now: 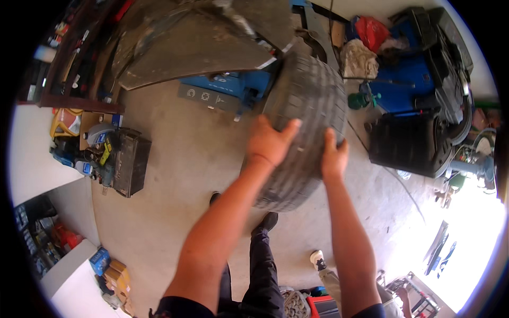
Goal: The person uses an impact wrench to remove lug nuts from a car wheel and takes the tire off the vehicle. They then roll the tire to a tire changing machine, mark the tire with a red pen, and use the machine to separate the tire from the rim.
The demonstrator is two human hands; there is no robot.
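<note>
A black car tire [310, 100] stands on edge in front of me, its grooved tread facing up toward me. My left hand [269, 142] grips its left side, thumb on the tread and the other fingers mostly hidden behind the sidewall. On the opposite side, my right hand [335, 156] is pressed round the edge, thumb up and its fingertips partly out of sight. The tire's far end is close to a large dark panel [201, 61]. Slight blur lies over the tire and my left hand, and I cannot tell whether the tire touches the floor.
Under the panel sits a blue machine [222, 87]. Black plastic parts [408, 140] and a blue barrel [403, 90] stand to the right, near a dark cable [408, 196]. A metal box [132, 161] and bottles stand left. Another person's shoe [318, 259] is behind my right arm.
</note>
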